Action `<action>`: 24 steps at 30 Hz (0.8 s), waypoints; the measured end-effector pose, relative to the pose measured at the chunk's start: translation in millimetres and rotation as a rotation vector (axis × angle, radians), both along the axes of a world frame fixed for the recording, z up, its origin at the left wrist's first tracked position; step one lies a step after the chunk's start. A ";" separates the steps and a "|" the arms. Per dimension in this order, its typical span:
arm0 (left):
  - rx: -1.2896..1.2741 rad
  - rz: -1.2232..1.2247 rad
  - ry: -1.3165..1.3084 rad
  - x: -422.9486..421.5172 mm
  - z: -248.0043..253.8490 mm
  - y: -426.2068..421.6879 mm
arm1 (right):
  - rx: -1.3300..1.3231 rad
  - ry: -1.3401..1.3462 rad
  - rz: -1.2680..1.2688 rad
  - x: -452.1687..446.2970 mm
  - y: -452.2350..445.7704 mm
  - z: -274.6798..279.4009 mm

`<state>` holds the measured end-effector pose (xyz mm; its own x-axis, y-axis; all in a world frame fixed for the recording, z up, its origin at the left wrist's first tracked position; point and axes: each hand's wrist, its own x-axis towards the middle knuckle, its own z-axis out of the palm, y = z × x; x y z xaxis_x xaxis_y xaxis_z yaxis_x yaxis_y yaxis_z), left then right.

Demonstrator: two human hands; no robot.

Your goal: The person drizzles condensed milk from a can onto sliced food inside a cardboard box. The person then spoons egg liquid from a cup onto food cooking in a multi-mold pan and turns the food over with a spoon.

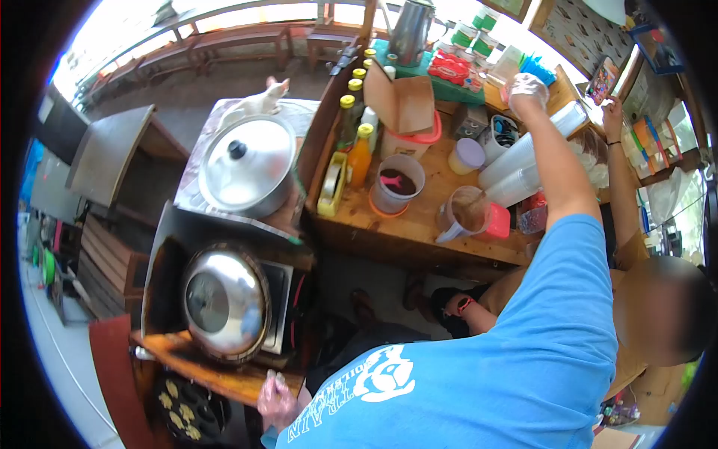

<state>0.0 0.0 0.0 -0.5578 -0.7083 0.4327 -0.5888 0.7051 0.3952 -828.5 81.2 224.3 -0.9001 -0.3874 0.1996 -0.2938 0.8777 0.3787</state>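
Note:
My right hand (528,91), in a clear plastic glove, reaches far over the wooden counter. It is beside a clear plastic container (506,63) and a bunch of blue straws (537,67); its fingertips are hidden. Low at the left, my left hand (277,402), also gloved, has its fingers drawn together by the wooden ledge (217,368); what they hold, if anything, I cannot make out. Near that hand are a round pan under a domed metal lid (226,303) and a dark molded pan (183,411) with pale pieces in it.
A big lidded pot (248,165) stands beside a white cat (262,101). The counter holds a tub with a pink scoop (396,187), a brown-filled pitcher (465,213), stacked clear cups (516,165) and bottles (360,157). Close at right, another person's hand (612,116) holds a phone (601,81).

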 end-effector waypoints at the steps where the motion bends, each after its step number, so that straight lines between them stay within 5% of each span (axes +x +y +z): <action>1: -0.006 0.025 -0.019 8.3 7.5 7.0 | -0.032 -0.021 -0.025 27.2 -10.1 15.2; 2: -0.049 -0.005 -0.011 -11.4 21.0 2.0 | -0.159 0.077 -0.002 38.9 -14.2 19.3; 3: -0.026 -0.036 0.132 6.3 -2.3 11.8 | -0.192 0.192 0.023 99.3 9.3 84.3; 5: -0.055 -0.118 0.151 29.9 34.9 21.2 | -0.164 0.431 0.423 126.2 34.1 94.4; 6: -0.049 -0.152 0.173 39.8 62.4 27.4 | -0.174 0.413 0.432 174.7 32.7 110.5; 9: -0.024 -0.250 0.308 63.0 105.3 49.2 | -0.346 0.191 0.463 335.1 38.4 162.3; 12: 0.127 -0.242 0.361 99.5 133.2 65.4 | -0.704 -0.244 0.932 464.4 37.1 158.7; 13: 0.250 -0.198 0.404 114.6 137.4 72.8 | -0.741 -0.307 0.851 529.0 30.9 149.2; 15: 0.634 -0.151 0.879 138.2 148.0 86.7 | -0.745 -0.532 1.085 622.6 19.0 118.6; 19: 0.622 -0.242 1.326 205.9 168.7 96.0 | -0.441 -1.264 1.471 762.4 -7.0 22.0; 22: 0.563 0.173 1.048 276.1 179.1 127.8 | -0.216 -1.716 1.274 856.3 -14.0 -24.9; 24: 0.590 0.334 1.147 306.4 171.0 153.0 | -0.181 -1.842 1.225 902.1 -9.1 -58.1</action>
<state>306.4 153.0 171.0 0.1492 -0.9814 0.1206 0.1703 0.1457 0.9746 73.6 72.1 166.1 0.5163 -0.8212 -0.2430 -0.3937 0.0243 -0.9189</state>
